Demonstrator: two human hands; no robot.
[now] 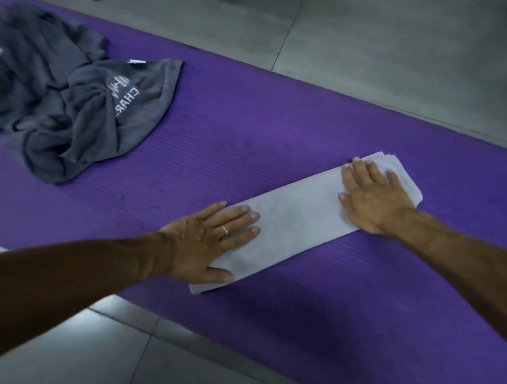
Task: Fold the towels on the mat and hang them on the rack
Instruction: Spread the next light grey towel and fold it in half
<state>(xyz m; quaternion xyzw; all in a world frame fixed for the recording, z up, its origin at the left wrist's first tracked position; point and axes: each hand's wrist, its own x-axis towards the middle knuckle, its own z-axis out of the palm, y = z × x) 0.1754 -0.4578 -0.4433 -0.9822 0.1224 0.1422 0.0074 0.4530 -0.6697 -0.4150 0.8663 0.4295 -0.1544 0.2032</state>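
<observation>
A white towel (299, 218) lies folded into a long narrow strip on the purple mat (242, 132). My left hand (210, 239) presses flat on the strip's near left end, fingers straight. My right hand (372, 195) lies flat on its far right end, fingers spread. A crumpled dark grey towel (72, 108) with white lettering sits in a heap at the mat's upper left, apart from both hands. No rack shows in this view.
Grey floor tiles (385, 32) surround the mat on the far side and at the near left (78, 369). The mat's near edge runs just below the white strip's left end.
</observation>
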